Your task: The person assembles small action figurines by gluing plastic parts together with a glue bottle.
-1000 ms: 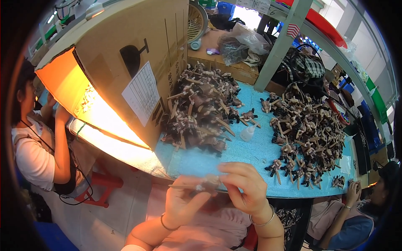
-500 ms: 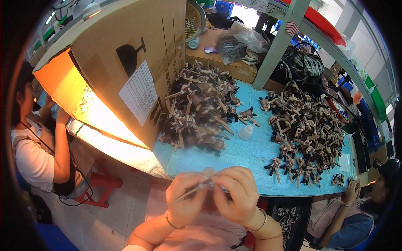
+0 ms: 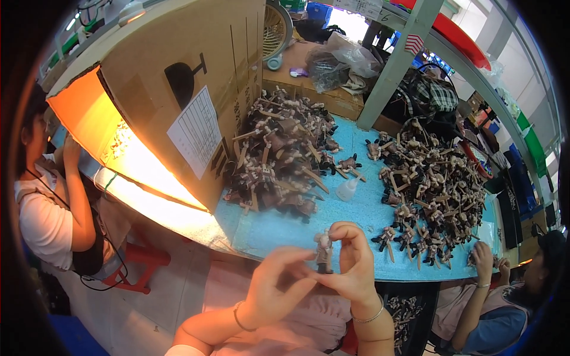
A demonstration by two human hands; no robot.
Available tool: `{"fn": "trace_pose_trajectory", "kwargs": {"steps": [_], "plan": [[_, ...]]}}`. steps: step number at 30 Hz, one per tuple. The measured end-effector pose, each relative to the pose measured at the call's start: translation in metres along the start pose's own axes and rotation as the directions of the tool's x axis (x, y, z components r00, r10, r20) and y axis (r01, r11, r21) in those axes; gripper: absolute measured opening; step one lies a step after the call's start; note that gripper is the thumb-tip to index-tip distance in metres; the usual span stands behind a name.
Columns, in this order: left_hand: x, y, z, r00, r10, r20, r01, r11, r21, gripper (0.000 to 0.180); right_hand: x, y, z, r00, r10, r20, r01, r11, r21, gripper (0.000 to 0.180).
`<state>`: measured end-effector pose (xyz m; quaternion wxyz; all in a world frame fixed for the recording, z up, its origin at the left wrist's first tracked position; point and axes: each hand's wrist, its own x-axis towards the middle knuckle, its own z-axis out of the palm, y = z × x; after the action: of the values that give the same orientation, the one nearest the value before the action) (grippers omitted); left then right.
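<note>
A small toy figurine (image 3: 323, 251), beige above and dark at the feet, stands upright between the thumb and fingers of my right hand (image 3: 357, 267), just off the table's front edge. Beside it my left hand (image 3: 278, 292) has its fingers stretched out and its thumb apart, with nothing visible in it. Its fingertips come close to the figurine's lower part; blur hides whether they touch. Beyond my hands, a heap of brown figurines with flat sword-like pieces (image 3: 282, 151) lies on the left of the blue tabletop (image 3: 270, 231). Another heap of figurines (image 3: 436, 184) covers the right.
A small white squeeze bottle (image 3: 346, 190) stands between the heaps. A large cardboard box (image 3: 178, 77), lit orange inside, walls off the left. Co-workers sit at left (image 3: 56, 207) and right (image 3: 499, 314). A dark tray of parts (image 3: 409, 314) lies below the table edge at right.
My hands have drawn apart, and the left one has let go. The figurine is now upright in my right hand, slightly further right. The right co-worker's hand has moved left.
</note>
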<state>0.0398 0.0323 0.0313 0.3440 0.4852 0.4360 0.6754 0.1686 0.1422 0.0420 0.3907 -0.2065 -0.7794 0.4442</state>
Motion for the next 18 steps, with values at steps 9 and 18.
{"fn": "trace_pose_trajectory", "kwargs": {"steps": [9, 18], "plan": [[0.025, 0.004, -0.001, 0.994, 0.11, 0.018, -0.111, 0.974, 0.198, 0.034, -0.015, 0.009, 0.002, 0.973, 0.18, 0.144, -0.226, 0.634, 0.74, 0.071], [0.018, -0.009, 0.007, 0.989, 0.138, -0.053, -0.122, 0.963, 0.242, 0.036, -0.019, 0.012, 0.006, 0.954, 0.254, 0.16, -0.282, 0.575, 0.768, 0.068]]}}
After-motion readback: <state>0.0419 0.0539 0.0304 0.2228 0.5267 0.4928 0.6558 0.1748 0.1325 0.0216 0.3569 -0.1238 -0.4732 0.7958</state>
